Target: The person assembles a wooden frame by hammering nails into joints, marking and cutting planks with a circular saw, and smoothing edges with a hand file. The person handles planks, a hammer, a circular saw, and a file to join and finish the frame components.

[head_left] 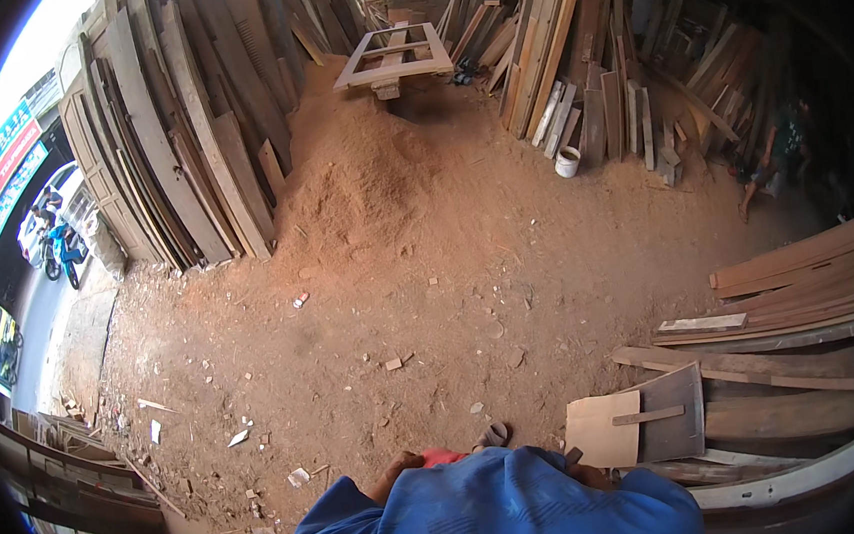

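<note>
Blue shirt (496, 508) over dusty ground (451, 315), both hands low at its front.
Left hand (400, 464) at shirt's front-left edge, by red cloth (444, 456); right hand (591, 476) at front-right edge, by a small dark shape (573, 456), too small to identify. Both partly hidden; can't tell if open, closed or gripping. Sandalled foot (494, 434) just ahead of shirt. Tan board (601, 439), near right hand, sits ahead-right of shirt beside a dark panel (683, 433), narrow strip (649, 415) across both. Long planks (800, 413) well right of shirt. Farther ahead of shirt: white bucket (567, 163) off right, sawdust heap (351, 188) and leaning boards (173, 156) off left. Farthest: pale wooden frame (394, 72), raised on a support, roughly straight ahead of shirt.
</note>
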Demonstrator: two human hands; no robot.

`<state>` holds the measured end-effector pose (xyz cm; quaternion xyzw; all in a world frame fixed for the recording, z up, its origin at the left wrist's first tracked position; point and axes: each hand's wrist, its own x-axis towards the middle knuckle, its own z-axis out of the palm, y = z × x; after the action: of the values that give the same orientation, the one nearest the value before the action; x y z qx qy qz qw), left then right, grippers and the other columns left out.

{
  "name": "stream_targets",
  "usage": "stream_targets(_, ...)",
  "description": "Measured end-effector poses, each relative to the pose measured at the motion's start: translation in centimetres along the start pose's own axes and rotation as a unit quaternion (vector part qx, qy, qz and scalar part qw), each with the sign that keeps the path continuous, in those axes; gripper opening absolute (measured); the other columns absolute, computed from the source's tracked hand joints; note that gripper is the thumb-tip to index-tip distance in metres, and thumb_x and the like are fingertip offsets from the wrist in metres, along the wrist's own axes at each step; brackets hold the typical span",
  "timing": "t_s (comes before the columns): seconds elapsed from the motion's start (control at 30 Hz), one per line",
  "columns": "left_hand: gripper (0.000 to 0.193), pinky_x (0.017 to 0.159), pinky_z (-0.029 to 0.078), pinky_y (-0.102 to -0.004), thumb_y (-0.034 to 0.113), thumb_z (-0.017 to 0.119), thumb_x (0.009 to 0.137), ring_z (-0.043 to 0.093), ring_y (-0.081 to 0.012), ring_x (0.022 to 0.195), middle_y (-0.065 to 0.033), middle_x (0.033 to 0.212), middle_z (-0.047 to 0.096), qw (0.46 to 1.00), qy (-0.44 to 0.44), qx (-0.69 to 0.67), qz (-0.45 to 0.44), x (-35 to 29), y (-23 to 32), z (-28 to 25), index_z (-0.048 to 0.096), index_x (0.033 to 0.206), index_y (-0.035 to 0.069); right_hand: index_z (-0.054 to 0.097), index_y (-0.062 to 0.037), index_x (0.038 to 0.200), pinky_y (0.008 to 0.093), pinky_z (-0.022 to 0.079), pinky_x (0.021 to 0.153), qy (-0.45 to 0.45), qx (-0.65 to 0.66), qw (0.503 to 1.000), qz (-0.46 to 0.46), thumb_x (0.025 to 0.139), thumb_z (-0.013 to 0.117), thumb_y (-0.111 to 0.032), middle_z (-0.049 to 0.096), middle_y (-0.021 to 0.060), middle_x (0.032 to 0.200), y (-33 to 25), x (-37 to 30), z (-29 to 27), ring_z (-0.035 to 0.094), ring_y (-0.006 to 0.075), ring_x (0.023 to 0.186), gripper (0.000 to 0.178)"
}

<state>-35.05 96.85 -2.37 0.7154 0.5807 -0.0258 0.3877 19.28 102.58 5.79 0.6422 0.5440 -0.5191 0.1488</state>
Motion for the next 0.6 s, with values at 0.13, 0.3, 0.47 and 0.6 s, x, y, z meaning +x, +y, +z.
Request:
stream_targets(0.13,0.027,0.065,0.055,-0.0357,0.029,0.06,0.096,0.07,-0.0206,0.074,-0.0109,0.083,0.07,0.923,-0.011,-0.309,-0.23,6.7,2.7,-5.7,0.072,0.092,0.006,0.071,-0.0037,0.076,0.0399,0.052,0.059,-0.057,0.08,0.989,0.115,0.094,0.067,-0.034,0.068,0.0093,0.068,-6.0,6.8,-12.3,0.064,0.0232,0.058,0.035)
stream_targets(0.3,0.026,0.068,0.057,-0.0374,0.03,0.06,0.095,0.071,-0.0211,0.078,-0.0097,0.086,0.071,0.903,-0.006,-0.335,-0.268,13.2,-0.3,-12.8,0.072,0.095,0.007,0.071,-0.0025,0.076,0.0402,0.052,0.058,0.027,0.075,0.995,0.061,0.094,0.066,-0.027,0.067,0.0086,0.066,-16.9,17.2,-23.2,0.064,0.024,0.058,0.031)
stream_targets(0.47,0.026,0.071,0.058,-0.0391,0.031,0.061,0.095,0.072,-0.0216,0.081,-0.0085,0.089,0.073,0.935,-0.072,-0.259,-0.23,26.7,-4.0,-20.7,0.072,0.098,0.008,0.073,-0.0027,0.084,0.0412,0.053,0.067,0.049,0.215,0.97,0.106,0.09,0.069,-0.028,0.071,0.0125,0.077,-17.6,21.8,-32.4,0.067,0.0244,0.066,0.026)
stream_targets(0.6,0.026,0.074,0.059,-0.0405,0.031,0.061,0.094,0.073,-0.022,0.084,-0.0076,0.091,0.074,0.983,-0.099,-0.101,-0.12,38.7,-7.5,-30.8,0.072,0.1,0.008,0.072,-0.0027,0.097,0.042,0.053,0.069,0.043,0.385,0.919,0.068,0.085,0.072,-0.024,0.072,0.0135,0.084,-19.0,27.2,-26.9,0.068,0.0249,0.07,0.024)
